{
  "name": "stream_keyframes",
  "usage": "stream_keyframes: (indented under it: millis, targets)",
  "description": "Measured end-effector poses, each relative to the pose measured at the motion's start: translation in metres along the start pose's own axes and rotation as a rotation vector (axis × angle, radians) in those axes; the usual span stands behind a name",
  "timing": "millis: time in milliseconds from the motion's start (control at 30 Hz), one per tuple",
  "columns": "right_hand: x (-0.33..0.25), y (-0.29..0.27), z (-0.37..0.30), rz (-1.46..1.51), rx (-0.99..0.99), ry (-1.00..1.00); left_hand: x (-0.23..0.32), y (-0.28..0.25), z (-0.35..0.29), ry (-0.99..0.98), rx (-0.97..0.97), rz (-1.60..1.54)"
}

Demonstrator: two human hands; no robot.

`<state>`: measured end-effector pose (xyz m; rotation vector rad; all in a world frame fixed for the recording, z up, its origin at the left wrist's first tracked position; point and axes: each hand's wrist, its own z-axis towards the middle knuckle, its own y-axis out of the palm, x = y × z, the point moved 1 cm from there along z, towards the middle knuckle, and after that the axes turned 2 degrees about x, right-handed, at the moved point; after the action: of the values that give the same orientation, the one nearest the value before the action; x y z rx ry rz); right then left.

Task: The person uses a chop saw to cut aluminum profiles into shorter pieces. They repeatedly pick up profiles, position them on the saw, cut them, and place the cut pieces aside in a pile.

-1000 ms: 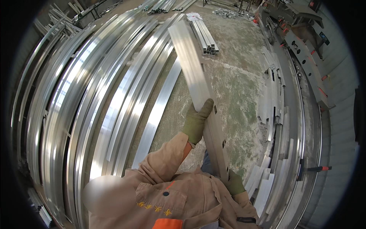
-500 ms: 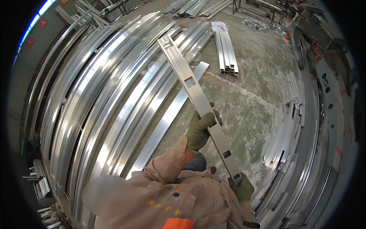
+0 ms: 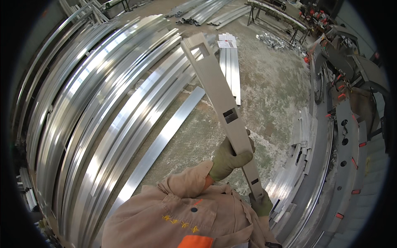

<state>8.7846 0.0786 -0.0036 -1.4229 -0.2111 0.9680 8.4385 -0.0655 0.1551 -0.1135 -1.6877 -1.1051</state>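
A long aluminium profile [image 3: 215, 89] with rectangular cut-outs along its face slants up and away from my body. My left hand [image 3: 230, 159], in a green work glove, wraps around it below the middle cut-out, with the thumb across the face. At the near end of the bar, my gloved right hand [image 3: 261, 203] grips it low by my side; its fingers are partly hidden. The far end, with a large see-through opening, is raised above the floor and covers part of a bundle of square tubes [image 3: 228, 66].
Long shiny aluminium profiles [image 3: 95, 103] lie in rows on the left, with one flat bar [image 3: 165, 136] apart from them. Shorter offcuts [image 3: 285, 175] are piled at right beside a long grey machine bed [image 3: 316, 173]. A metal stand [image 3: 277, 16] is at the back.
The bar has tipped up closer to the camera and rolled to show a smoother face. My left hand has shifted right and down with it. The view has turned slightly right.
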Motion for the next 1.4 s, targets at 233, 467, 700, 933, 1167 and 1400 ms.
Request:
stream_keyframes:
  millis: [233, 467, 700, 933, 1167, 1400]
  targets:
    - [0.029, 0.012, 0.176, 0.070, -0.073, 0.135, -0.011, 0.040, 0.179, -0.043, -0.010, 0.023]
    - [0.116, 0.041, 0.349, 0.108, -0.067, 0.049, -0.065, 0.089, 0.349, -0.027, 0.061, 0.003]
    - [0.224, 0.020, 0.530, 0.113, -0.107, 0.019, -0.110, 0.196, 0.506, 0.004, 0.062, 0.008]
    - [0.292, 0.011, 0.661, 0.149, -0.187, -0.017, -0.136, 0.255, 0.623, -0.006, 0.146, -0.049]
    - [0.331, 0.048, 0.785, 0.215, -0.307, 0.023, -0.172, 0.250, 0.761, 0.003, 0.159, -0.106]
    - [0.332, 0.099, 0.969, 0.180, -0.306, -0.032, -0.182, 0.216, 0.945, 0.020, 0.170, -0.102]
